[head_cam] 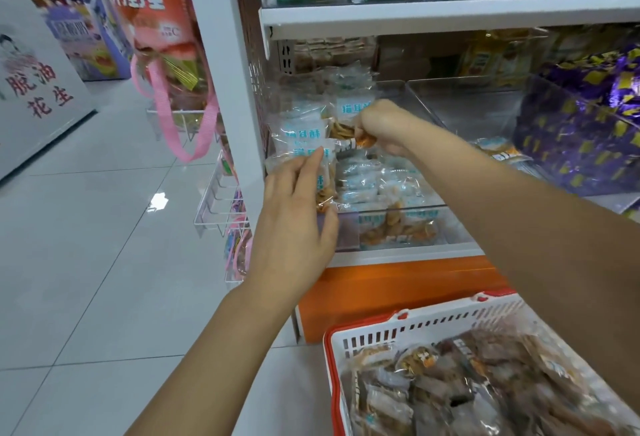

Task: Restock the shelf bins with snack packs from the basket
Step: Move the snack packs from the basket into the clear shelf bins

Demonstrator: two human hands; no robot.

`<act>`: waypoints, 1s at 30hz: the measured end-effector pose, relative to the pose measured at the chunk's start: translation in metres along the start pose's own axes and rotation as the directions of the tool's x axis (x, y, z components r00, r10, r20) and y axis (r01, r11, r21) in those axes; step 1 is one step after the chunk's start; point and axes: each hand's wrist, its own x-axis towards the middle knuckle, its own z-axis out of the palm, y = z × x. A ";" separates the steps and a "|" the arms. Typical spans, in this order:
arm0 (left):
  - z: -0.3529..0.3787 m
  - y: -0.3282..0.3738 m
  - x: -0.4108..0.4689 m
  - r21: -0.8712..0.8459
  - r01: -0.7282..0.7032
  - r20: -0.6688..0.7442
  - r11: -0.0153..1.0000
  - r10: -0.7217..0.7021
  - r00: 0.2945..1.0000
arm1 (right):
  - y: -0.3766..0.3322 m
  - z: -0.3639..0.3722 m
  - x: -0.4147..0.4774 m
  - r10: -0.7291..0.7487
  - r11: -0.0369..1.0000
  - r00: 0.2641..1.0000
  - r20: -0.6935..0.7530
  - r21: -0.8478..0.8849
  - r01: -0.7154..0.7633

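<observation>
Left hand [294, 224], thumb and fingers pinching a snack pack [326, 190] over the clear bin [398, 228]; right hand [384, 127], fingers curled, pinching a second pack [348, 139] just beyond. Basket [415, 326] below the wrists.

Purple-wrapped sweets [588, 124] lie heaped at right, and a pink ribbon [162, 100] hangs left above the tiled floor [104, 228].
</observation>
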 end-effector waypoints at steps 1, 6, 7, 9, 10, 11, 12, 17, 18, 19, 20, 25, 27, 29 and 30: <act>0.000 0.001 0.000 -0.005 0.003 -0.005 1.000 -0.003 1.000 | -0.001 -0.002 -0.003 0.001 1.000 1.000 -0.016 -0.007 -0.001; -0.003 -0.001 -0.007 -0.077 0.014 -0.017 0.997 -0.015 1.000 | -0.009 -0.016 -0.020 0.006 1.000 0.997 -0.076 0.029 -0.004; -0.003 -0.002 -0.009 -0.089 0.012 -0.019 0.996 -0.014 1.000 | -0.010 -0.018 -0.022 0.001 0.999 0.997 -0.083 0.041 0.002; -0.003 -0.003 -0.013 -0.109 0.004 -0.020 0.994 -0.006 1.000 | -0.012 -0.020 -0.027 0.000 0.997 0.997 -0.075 0.081 0.006; -0.003 -0.003 -0.015 -0.122 0.005 -0.017 0.992 -0.007 1.000 | -0.011 -0.020 -0.027 -0.001 0.996 0.997 -0.071 0.090 0.008; -0.004 -0.003 -0.017 -0.136 0.008 -0.011 0.991 -0.010 1.000 | -0.011 -0.021 -0.029 0.001 0.996 0.998 -0.068 0.090 0.005; -0.005 -0.002 -0.019 -0.146 0.011 -0.005 0.989 -0.012 1.000 | -0.012 -0.021 -0.033 0.003 0.996 0.998 -0.068 0.091 0.004; -0.009 -0.001 -0.025 -0.160 0.026 0.000 0.987 -0.026 1.000 | -0.007 -0.016 -0.048 0.022 0.983 0.996 -0.088 0.183 -0.006; -0.011 -0.001 -0.025 -0.164 0.024 -0.005 0.986 -0.025 1.000 | -0.005 -0.014 -0.052 0.035 0.980 0.994 -0.102 0.197 -0.015; -0.012 -0.002 -0.025 -0.169 0.013 -0.017 0.985 -0.016 1.000 | -0.004 -0.012 -0.057 0.041 0.977 0.992 -0.121 0.210 -0.015; -0.014 -0.003 -0.024 -0.172 -0.004 -0.033 0.985 -0.002 0.999 | -0.001 -0.010 -0.063 0.037 0.976 0.988 -0.148 0.216 -0.004; -0.019 0.002 -0.031 -0.187 -0.029 0.063 0.982 0.041 0.997 | 0.027 -0.016 -0.123 -0.290 0.949 0.916 -0.278 0.042 0.313; -0.013 0.005 -0.039 -0.138 0.016 0.268 0.990 0.022 0.963 | 0.050 -0.017 -0.145 -0.362 0.929 0.901 -0.239 -0.007 0.371; 0.000 0.003 -0.050 0.049 0.009 0.500 0.999 -0.033 0.865 | 0.081 -0.016 -0.162 -0.338 0.941 0.924 -0.179 -0.038 0.337; 0.007 0.000 -0.056 0.164 -0.031 0.588 0.986 -0.072 0.806 | 0.100 -0.013 -0.166 -0.300 0.954 0.944 -0.133 -0.057 0.295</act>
